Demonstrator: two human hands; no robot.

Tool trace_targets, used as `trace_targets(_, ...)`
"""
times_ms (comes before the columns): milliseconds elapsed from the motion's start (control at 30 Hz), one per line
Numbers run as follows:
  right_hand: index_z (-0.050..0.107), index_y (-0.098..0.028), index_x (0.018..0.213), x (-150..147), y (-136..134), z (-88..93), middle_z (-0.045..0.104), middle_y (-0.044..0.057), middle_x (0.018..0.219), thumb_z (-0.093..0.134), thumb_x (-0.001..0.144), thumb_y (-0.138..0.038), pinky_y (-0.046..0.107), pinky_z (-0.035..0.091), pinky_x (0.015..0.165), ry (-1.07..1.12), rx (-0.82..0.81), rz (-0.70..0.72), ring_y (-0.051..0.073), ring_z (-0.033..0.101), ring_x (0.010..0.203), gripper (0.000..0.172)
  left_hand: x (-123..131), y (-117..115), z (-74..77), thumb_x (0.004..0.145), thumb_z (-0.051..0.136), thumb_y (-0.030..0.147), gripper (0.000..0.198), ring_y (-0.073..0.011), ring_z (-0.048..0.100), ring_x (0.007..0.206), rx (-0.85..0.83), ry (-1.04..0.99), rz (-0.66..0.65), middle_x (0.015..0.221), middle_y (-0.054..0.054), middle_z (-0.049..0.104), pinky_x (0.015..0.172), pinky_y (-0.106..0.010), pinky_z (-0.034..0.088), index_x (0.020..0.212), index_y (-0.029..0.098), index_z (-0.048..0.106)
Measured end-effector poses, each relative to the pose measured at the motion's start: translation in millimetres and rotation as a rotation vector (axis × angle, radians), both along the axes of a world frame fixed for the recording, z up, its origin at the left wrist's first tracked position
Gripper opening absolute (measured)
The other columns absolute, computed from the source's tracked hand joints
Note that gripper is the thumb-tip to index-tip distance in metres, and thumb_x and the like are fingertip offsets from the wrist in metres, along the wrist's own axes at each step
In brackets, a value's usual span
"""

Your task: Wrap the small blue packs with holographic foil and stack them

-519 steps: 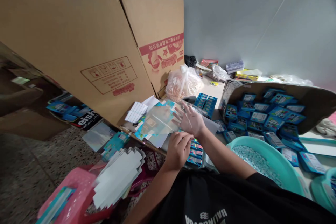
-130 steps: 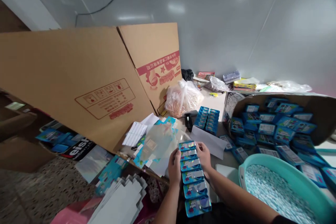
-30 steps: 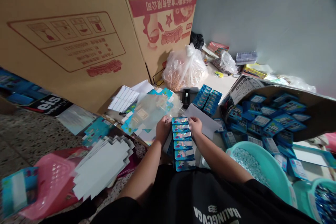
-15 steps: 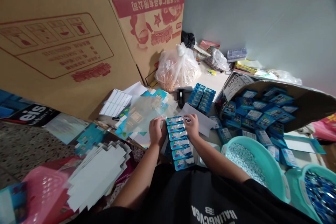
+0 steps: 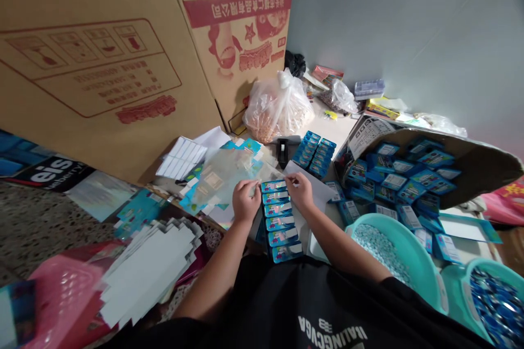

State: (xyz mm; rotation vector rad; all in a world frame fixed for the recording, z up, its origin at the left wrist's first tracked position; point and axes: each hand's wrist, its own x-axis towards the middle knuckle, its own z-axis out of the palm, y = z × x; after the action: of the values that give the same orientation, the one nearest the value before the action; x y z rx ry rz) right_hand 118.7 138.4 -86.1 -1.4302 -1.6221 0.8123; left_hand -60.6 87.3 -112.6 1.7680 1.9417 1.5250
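A row of several small blue packs (image 5: 278, 218) runs from my lap toward the table in front of me. My left hand (image 5: 244, 203) grips the far end of the row from the left side. On the right side of that same end my right hand (image 5: 300, 192) pinches it. A sheet of clear film (image 5: 223, 175) lies just beyond my left hand, over blue cards.
A big cardboard box (image 5: 123, 54) stands at the left. An open carton of blue packs (image 5: 409, 174) lies at the right, beside two teal basins (image 5: 426, 262). A tape dispenser (image 5: 282, 148), a plastic bag (image 5: 278, 109) and stacked white cards (image 5: 143, 272) surround me.
The view has shifted slightly. My hands stay on the far end of the row; the right hand has moved a little along it.
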Motion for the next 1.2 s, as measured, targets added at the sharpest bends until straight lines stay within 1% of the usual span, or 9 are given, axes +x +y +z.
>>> trace_targets(167,0.069,-0.02,0.076,-1,-8,6.5,0.059,0.003,0.071,0.056,0.084,-0.035,0.028,0.043,0.062,-0.052,0.108,-0.026,0.017,0.055,0.066,0.021,-6,-8,1.0,0.088,0.054,0.027,0.022,-0.0229,0.067,0.089,0.011,0.07,-0.042,0.093,-0.011,0.071,0.082,-0.037,0.052,0.097,0.02,0.073)
trace_targets(400,0.066,-0.017,0.072,-6,7,11.4,0.06,0.002,0.061,0.061,0.078,-0.041,0.027,0.04,0.053,0.077,-0.248,-0.071,0.017,0.055,0.058,0.025,-4,5,-1.7,0.091,0.049,0.024,0.023,-0.0214,0.068,0.087,-0.03,0.066,-0.053,0.093,-0.011,0.074,0.082,-0.035,0.052,0.099,0.018,0.07)
trace_targets(600,0.064,-0.02,0.072,0,2,11.1,0.056,0.003,0.072,0.053,0.087,-0.035,0.028,0.044,0.063,-0.098,0.034,0.045,0.017,0.054,0.067,0.024,-6,-4,-5.7,0.089,0.05,0.027,0.025,-0.0244,0.066,0.092,-0.085,0.1,-0.102,0.094,-0.011,0.073,0.091,-0.041,0.048,0.101,0.021,0.071)
trace_targets(733,0.065,-0.021,0.081,1,-3,4.6,0.058,0.005,0.078,0.049,0.091,-0.034,0.03,0.047,0.068,-0.119,0.078,0.025,0.018,0.055,0.07,0.023,-11,-7,-14.5,0.087,0.053,0.028,0.026,-0.0255,0.063,0.095,-0.132,0.108,-0.124,0.098,-0.011,0.07,0.091,-0.041,0.047,0.106,0.021,0.07)
trace_targets(833,0.066,-0.021,0.088,4,-7,-3.1,0.06,0.006,0.088,0.047,0.092,-0.031,0.03,0.047,0.071,-0.152,0.101,0.068,0.018,0.056,0.074,0.022,-15,-6,-21.1,0.086,0.057,0.03,0.028,-0.0266,0.061,0.099,-0.166,0.101,-0.131,0.101,-0.011,0.068,0.092,-0.042,0.046,0.11,0.022,0.068)
trace_targets(933,0.066,-0.021,0.097,7,-14,-11.2,0.06,0.008,0.098,0.043,0.094,-0.03,0.029,0.047,0.072,-0.174,0.092,0.121,0.018,0.058,0.079,0.024,-15,-5,-24.9,0.083,0.06,0.029,0.037,-0.0277,0.058,0.105,-0.203,0.002,-0.101,0.107,-0.012,0.063,0.096,-0.044,0.046,0.118,0.02,0.064)
trace_targets(1033,0.065,-0.021,0.096,6,-19,-18.9,0.058,0.007,0.098,0.043,0.093,-0.029,0.028,0.047,0.068,-0.13,0.065,0.088,0.018,0.057,0.079,0.024,-8,-3,-27.3,0.077,0.066,0.029,0.047,-0.0263,0.057,0.111,-0.248,-0.264,-0.09,0.118,-0.011,0.059,0.099,-0.043,0.046,0.123,0.02,0.061)
trace_targets(1133,0.062,-0.021,0.088,3,-18,-23.8,0.055,0.006,0.095,0.047,0.09,-0.032,0.027,0.046,0.063,-0.082,0.031,0.04,0.016,0.055,0.074,0.019,5,-2,-30.0,0.08,0.063,0.034,0.035,-0.0229,0.062,0.108,-0.279,-0.512,-0.075,0.121,-0.01,0.061,0.095,-0.039,0.05,0.112,0.02,0.064)
trace_targets(1200,0.06,-0.021,0.084,-1,-14,-24.7,0.055,0.005,0.093,0.052,0.088,-0.039,0.027,0.046,0.062,-0.048,-0.027,-0.031,0.015,0.053,0.07,0.02,12,-3,-30.9,0.085,0.056,0.037,0.029,-0.021,0.065,0.101,-0.296,-0.593,-0.042,0.116,-0.01,0.065,0.088,-0.037,0.053,0.107,0.019,0.064)
